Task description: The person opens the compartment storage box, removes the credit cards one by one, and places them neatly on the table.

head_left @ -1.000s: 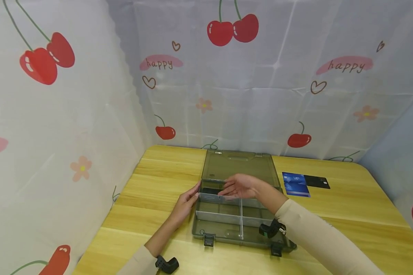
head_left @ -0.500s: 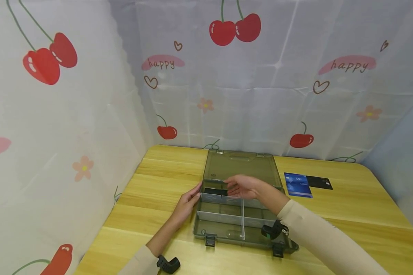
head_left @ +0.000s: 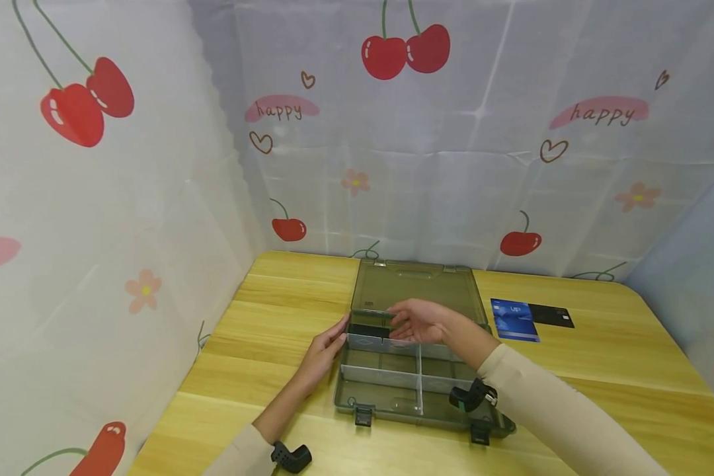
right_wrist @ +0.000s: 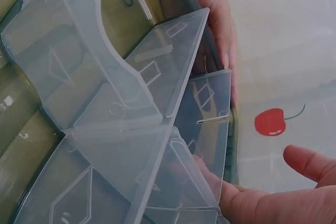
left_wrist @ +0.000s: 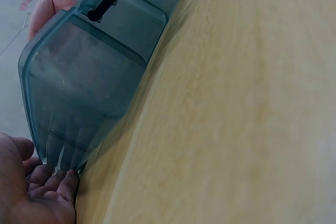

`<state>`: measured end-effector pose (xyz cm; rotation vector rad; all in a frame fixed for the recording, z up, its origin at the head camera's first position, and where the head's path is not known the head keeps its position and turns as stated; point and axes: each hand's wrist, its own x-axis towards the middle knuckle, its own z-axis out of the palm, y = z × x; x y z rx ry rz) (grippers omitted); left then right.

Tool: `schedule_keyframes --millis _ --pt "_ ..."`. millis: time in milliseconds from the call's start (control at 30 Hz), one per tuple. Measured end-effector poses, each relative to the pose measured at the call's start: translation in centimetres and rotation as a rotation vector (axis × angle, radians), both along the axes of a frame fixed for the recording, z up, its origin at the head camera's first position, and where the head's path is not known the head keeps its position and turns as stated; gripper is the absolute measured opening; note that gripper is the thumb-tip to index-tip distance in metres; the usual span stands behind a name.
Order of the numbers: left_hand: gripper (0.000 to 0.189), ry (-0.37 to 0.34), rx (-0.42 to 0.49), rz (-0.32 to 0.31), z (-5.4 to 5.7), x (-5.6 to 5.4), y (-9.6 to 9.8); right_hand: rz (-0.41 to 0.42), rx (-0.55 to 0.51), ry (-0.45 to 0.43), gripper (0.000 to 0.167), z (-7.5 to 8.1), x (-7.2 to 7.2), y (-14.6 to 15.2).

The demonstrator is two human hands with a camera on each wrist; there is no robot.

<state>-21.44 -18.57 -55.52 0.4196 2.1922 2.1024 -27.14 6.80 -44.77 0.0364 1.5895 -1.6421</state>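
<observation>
In the head view, a smoky green plastic organizer box (head_left: 381, 398) lies on the table with its lid (head_left: 419, 285) folded back. My left hand (head_left: 321, 354) rests against its left side wall; in the left wrist view its fingers touch the wall near the bottom. My right hand (head_left: 421, 322) reaches into the back row, fingers extended and thumb apart, some fingertips hidden behind a clear divider (right_wrist: 207, 95). Just left of those fingertips, a flat black card-like piece (head_left: 369, 330) sits in the back-left compartment. Whether the fingers touch it is unclear.
Right of the box, a blue VIP card (head_left: 514, 320) partly overlaps a black card (head_left: 552, 315) on the wooden table (head_left: 285, 297). Two black latches (head_left: 363, 415) stick out at the box's front. A cherry-print curtain (head_left: 428, 158) stands behind.
The right hand shifts only slightly in the back row, and more of the black card-like piece shows than a second ago. The left hand stays against the box.
</observation>
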Motion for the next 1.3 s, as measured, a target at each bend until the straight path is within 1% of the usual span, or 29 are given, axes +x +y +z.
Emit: schedule_keyframes --millis 233,400,533,667,833,1033,1300 --pt "0.049 0.009 -0.003 0.003 0.04 -0.11 0.04 -0.005 -0.013 -0.023 0.065 -0.08 -0.14 0.09" --pt "0.049 0.018 -0.001 0.005 0.06 -0.27 0.09 -0.022 -0.018 -0.014 0.062 -0.03 0.02 0.2" --pt "0.048 0.005 0.0 0.011 0.07 -0.22 0.08 -0.038 -0.012 0.034 0.054 -0.04 0.25 0.2" --pt "0.048 0.006 0.002 0.013 0.05 -0.12 0.06 -0.054 -0.008 0.095 0.045 -0.25 0.35 0.17" --pt "0.048 0.004 0.001 0.012 0.08 0.02 0.05 -0.04 0.016 0.153 0.043 -0.52 0.31 0.08" --pt "0.049 -0.002 0.007 0.003 0.12 0.05 0.05 -0.044 0.065 0.228 0.04 -0.33 0.27 -0.13" --pt "0.049 -0.001 0.007 0.007 0.27 0.24 0.03 -0.047 0.086 0.249 0.038 0.16 0.05 -0.72"
